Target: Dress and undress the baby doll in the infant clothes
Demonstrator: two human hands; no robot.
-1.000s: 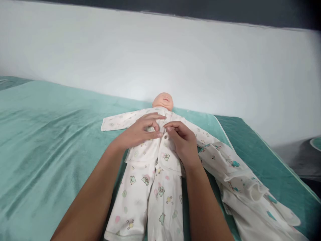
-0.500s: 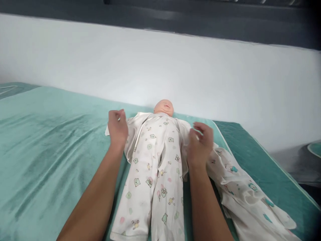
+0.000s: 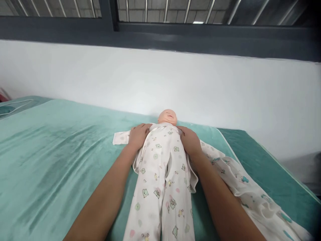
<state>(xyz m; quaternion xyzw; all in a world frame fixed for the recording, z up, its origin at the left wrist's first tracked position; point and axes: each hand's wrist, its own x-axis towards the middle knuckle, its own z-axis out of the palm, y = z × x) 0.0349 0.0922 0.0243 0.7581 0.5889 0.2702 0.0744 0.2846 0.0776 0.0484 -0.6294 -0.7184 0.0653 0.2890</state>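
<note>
A baby doll [image 3: 167,117] lies on its back on the green sheet, head toward the wall. White printed baby trousers [image 3: 156,167] cover its front, their waist near the chin and both legs stretched toward me. Beneath them shows a white baby top [image 3: 121,138], one sleeve spread to the left. My left hand [image 3: 138,135] rests on the top at the doll's left-side shoulder as I see it, fingers extended. On the opposite side, my right hand [image 3: 190,140] lies against the shoulder and trouser edge, fingers stretched, their tips partly hidden.
A second white printed garment [image 3: 240,177] lies crumpled to the right, partly behind my right forearm. The green sheet [image 3: 62,160] has folds on the left. A white wall [image 3: 120,80] stands behind the doll, under a dark window frame [image 3: 155,38] with metal bars.
Both hands have come down from above the doll's sides and moved inward onto its shoulders, their curled fingers now stretched out. The camera view has tilted up, showing more of the window.
</note>
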